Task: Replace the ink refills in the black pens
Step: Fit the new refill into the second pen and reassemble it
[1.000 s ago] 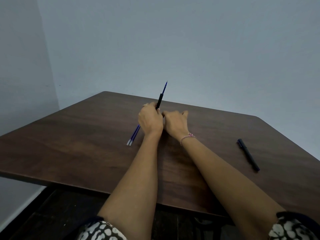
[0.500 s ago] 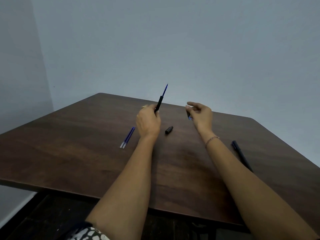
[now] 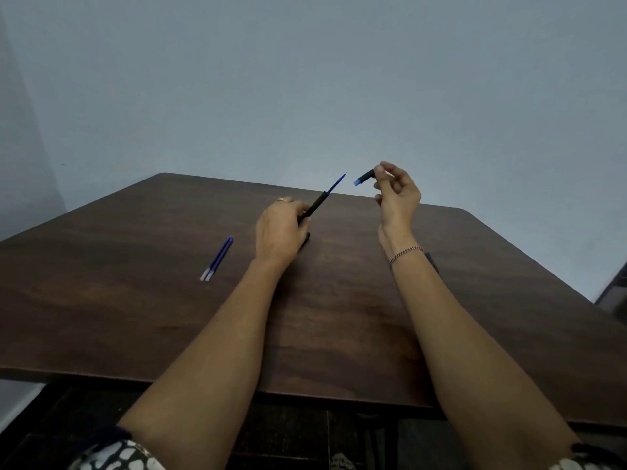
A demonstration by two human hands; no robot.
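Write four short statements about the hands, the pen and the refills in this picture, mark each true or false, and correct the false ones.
1. The left hand grips a black pen barrel with a blue refill sticking out of it. True.
2. The right hand lies flat on the table. False: it is raised and pinches a small black piece with a blue end.
3. Two loose blue refills lie side by side on the table, to the left of the left hand. True.
4. The left wrist wears a bracelet. False: the bracelet is on the right wrist.
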